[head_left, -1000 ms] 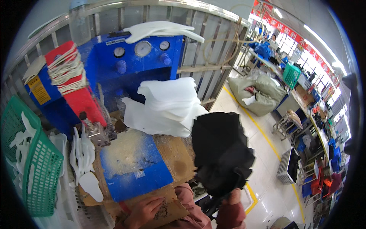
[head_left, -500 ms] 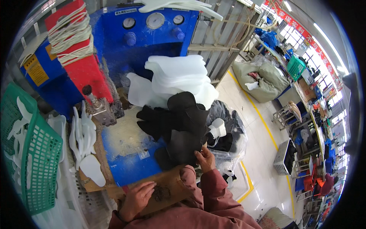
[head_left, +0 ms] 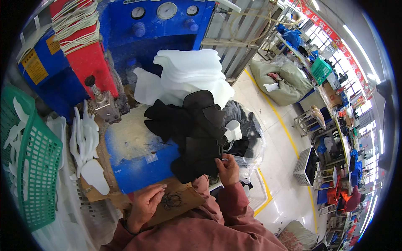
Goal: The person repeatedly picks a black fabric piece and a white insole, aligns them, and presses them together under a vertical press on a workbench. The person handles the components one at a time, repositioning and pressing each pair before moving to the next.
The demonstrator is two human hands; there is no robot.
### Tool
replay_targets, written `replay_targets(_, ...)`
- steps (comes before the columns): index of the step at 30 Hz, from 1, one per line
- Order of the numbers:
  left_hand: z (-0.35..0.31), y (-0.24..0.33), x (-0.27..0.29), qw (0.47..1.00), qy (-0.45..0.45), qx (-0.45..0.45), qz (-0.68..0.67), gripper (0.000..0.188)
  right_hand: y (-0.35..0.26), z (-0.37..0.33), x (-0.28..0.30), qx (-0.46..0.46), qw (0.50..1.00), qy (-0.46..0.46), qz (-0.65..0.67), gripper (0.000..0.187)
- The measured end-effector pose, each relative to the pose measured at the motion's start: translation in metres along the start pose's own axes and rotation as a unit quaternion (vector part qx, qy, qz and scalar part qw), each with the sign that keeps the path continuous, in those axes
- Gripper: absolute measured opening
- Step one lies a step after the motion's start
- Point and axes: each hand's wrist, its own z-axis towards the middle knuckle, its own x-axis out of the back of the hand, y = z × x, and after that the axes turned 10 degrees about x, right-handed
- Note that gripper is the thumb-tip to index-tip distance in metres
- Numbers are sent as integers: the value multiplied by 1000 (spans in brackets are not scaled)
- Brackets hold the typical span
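Note:
A loose pile of dark cut pieces, seemingly black fabric (head_left: 167, 121), lies across the right part of the blue board (head_left: 130, 173). My right hand (head_left: 229, 170) pinches the near right edge of a black cut piece (head_left: 203, 154) between thumb and fingers. Over the brown cardboard (head_left: 180, 206) at the board's front edge hovers my left hand (head_left: 145, 205), its fingers stretched out and nothing visible in them. Behind the black pieces rises a stack of white shaped pads (head_left: 190, 69).
A blue machine (head_left: 150, 29) with gauges stands behind, its red arm (head_left: 86, 58) wound with cord. At left are a green basket (head_left: 39, 167) and white cut pieces (head_left: 94, 175). A clear plastic bag (head_left: 255, 140) holding black pieces stands at right, beside a yellow floor line (head_left: 289, 140).
The whole view has shifted slightly, so the scene sits a little higher and further left. My right hand stays at the black piece's edge; my left hand's fingers have drawn closer together.

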Motion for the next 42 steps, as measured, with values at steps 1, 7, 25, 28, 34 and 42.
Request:
replay_targets(1, -1, -1, 1, 1000, -3, -8, 2, 19, 1, -2, 0, 20, 999, 3, -29, 21)
replay_targets(7, -7, -1, 2, 999, 1, 46, -3, 22, -25, -9, 4, 95, 994, -15, -48, 10)
replay_targets(25, 8, 79, 54, 990, -119, 40, 61, 42, -158, -22, -38, 546, 810, -194, 95, 40)
replay_targets(28, -8, 47, 61, 990, -121, 65, -23, 49, -147, -28, -58, 536, 818, -190, 92, 38)
replay_targets(34, -8, 13, 64, 986, -98, 133, -27, 55, -144, -33, -74, 541, 817, -161, 121, 33)
replay_targets(42, -18, 9, 70, 946, -80, 299, -93, 24, -149, -22, -50, 606, 746, -246, 129, 29)
